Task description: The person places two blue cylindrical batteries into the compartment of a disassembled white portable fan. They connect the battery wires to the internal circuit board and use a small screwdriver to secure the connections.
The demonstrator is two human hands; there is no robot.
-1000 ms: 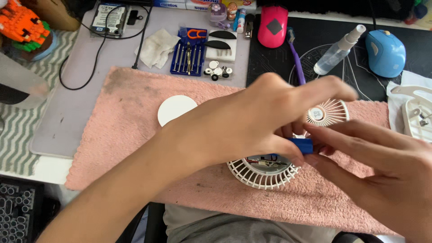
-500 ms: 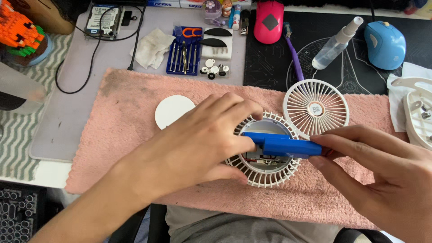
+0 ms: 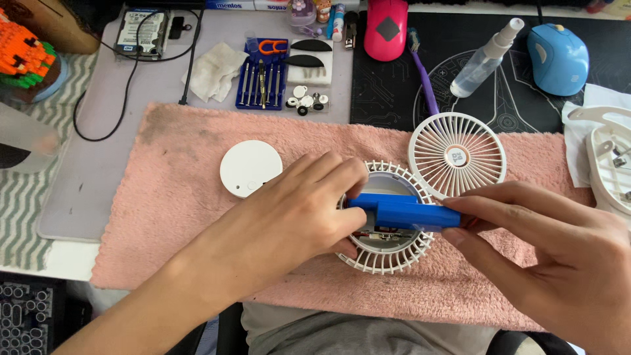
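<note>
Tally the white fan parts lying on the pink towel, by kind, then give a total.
Round grilles with radial slats: 2, the front grille lying free and the rear housing under both hands.
Plain round cover disc: 1.
Total: 3.
The blue battery, held by the left hand and right hand over that housing, is not counted.

Bright, even light; soft shadows; sharp

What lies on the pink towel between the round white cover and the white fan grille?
In the head view, the left hand lies between the round white cover and the white fan grille, touching the blue battery.
</note>
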